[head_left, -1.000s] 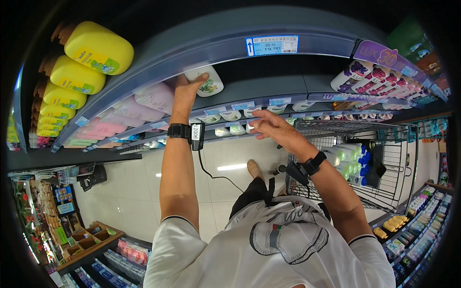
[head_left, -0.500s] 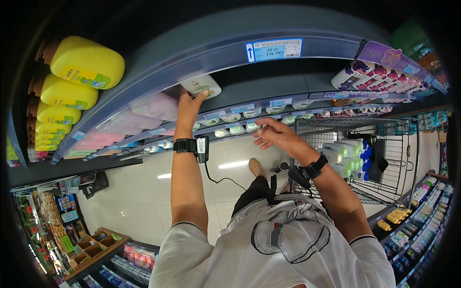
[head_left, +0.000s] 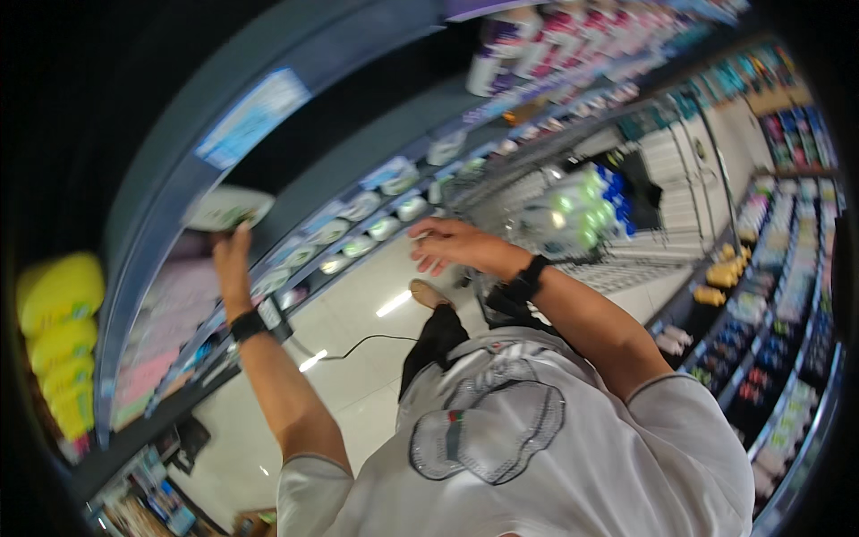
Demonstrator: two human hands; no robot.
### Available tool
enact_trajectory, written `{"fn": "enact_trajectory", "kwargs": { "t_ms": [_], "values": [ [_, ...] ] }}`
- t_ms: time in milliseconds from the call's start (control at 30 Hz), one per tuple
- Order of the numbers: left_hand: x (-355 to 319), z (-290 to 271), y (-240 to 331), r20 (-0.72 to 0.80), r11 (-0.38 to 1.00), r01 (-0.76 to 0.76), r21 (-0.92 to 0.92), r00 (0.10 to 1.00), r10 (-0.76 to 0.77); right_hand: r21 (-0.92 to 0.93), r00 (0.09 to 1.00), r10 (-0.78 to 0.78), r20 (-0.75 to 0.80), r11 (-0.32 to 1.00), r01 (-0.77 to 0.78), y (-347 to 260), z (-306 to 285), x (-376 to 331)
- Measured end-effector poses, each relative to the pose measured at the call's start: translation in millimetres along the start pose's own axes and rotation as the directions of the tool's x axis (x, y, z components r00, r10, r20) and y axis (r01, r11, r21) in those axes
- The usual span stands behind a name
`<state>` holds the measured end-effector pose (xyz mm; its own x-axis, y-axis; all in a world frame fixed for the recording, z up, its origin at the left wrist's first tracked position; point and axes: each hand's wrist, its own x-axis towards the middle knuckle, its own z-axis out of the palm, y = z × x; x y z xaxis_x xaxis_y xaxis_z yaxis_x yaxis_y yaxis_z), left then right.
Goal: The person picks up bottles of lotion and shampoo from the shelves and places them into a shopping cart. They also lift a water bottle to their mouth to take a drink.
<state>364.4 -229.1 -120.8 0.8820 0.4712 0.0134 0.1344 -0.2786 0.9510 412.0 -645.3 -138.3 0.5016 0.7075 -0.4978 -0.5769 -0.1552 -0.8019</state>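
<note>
My left hand [head_left: 233, 268] reaches into the shelf at the left and grips a white bottle [head_left: 219, 208] by its near end. The thumb lies on the bottle's side; the other fingers are partly hidden. Pale pink bottles [head_left: 183, 279] stand in a row beside that hand. My right hand [head_left: 461, 248] hangs in the air between the shelf and a wire shopping cart [head_left: 689, 179]. Its fingers are apart and slightly bent, with nothing in them. Several white bottles with blue caps [head_left: 573, 213] are in the cart.
Yellow bottles [head_left: 61, 300] line the far left. A blue price label [head_left: 252, 116] sits on the shelf edge. White-and-purple bottles [head_left: 528, 49] stand farther along the shelf. Another stocked shelf [head_left: 778, 295] runs along the right. A black cable [head_left: 371, 338] hangs over the floor.
The view has swung round, so the shelf slants more and the cart appears higher. My left hand stays at the white bottle. My right hand is still held in the air.
</note>
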Motion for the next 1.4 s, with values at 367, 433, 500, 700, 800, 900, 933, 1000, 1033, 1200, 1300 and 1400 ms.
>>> {"fn": "enact_trajectory", "kwargs": {
  "t_ms": [367,433,500,700,800,900,933,1000,1033,1200,1300,1400],
  "values": [
    [-132,75,14,-0.159,0.981,0.192,0.041,0.970,-0.183,0.132,0.908,0.009,-0.418,0.990,0.051,61,-127,-95],
    [-149,100,25,-0.088,0.975,0.219,0.032,0.973,-0.215,0.148,0.831,-0.006,-0.557,0.983,0.106,83,-168,-114],
    [-163,117,27,-0.014,0.968,0.252,-0.007,0.968,-0.252,0.112,0.722,-0.008,-0.691,0.987,0.118,103,-202,-124],
    [-207,162,55,0.039,0.960,0.279,0.023,0.959,-0.279,-0.411,0.660,-0.107,-0.743,0.852,-0.325,153,-257,-129],
    [-230,171,61,0.058,0.957,0.286,0.042,0.956,-0.288,-0.605,0.701,-0.166,-0.694,0.662,-0.442,172,-264,-117],
    [-254,175,66,0.081,0.948,0.314,0.052,0.945,-0.317,-0.649,0.720,-0.163,-0.674,0.596,-0.472,192,-275,-103],
    [-262,174,69,0.068,0.949,0.310,0.059,0.947,-0.314,-0.683,0.726,-0.193,-0.660,0.557,-0.472,191,-271,-98],
    [-278,173,75,0.049,0.933,0.354,0.064,0.933,-0.358,-0.655,0.761,-0.071,-0.645,0.564,-0.503,187,-264,-89],
    [-285,172,79,0.043,0.935,0.347,0.068,0.936,-0.351,-0.654,0.747,-0.079,-0.660,0.548,-0.521,188,-261,-86],
    [-308,165,89,0.003,0.918,0.381,0.106,0.923,-0.384,-0.642,0.683,-0.142,-0.717,0.518,-0.566,205,-252,-70],
    [-315,165,98,-0.025,0.909,0.400,0.113,0.916,-0.400,-0.633,0.704,-0.080,-0.705,0.517,-0.575,210,-255,-56],
    [-320,163,105,-0.036,0.912,0.389,0.133,0.921,-0.388,-0.650,0.736,-0.086,-0.672,0.544,-0.531,212,-245,-49]
  ]
}}
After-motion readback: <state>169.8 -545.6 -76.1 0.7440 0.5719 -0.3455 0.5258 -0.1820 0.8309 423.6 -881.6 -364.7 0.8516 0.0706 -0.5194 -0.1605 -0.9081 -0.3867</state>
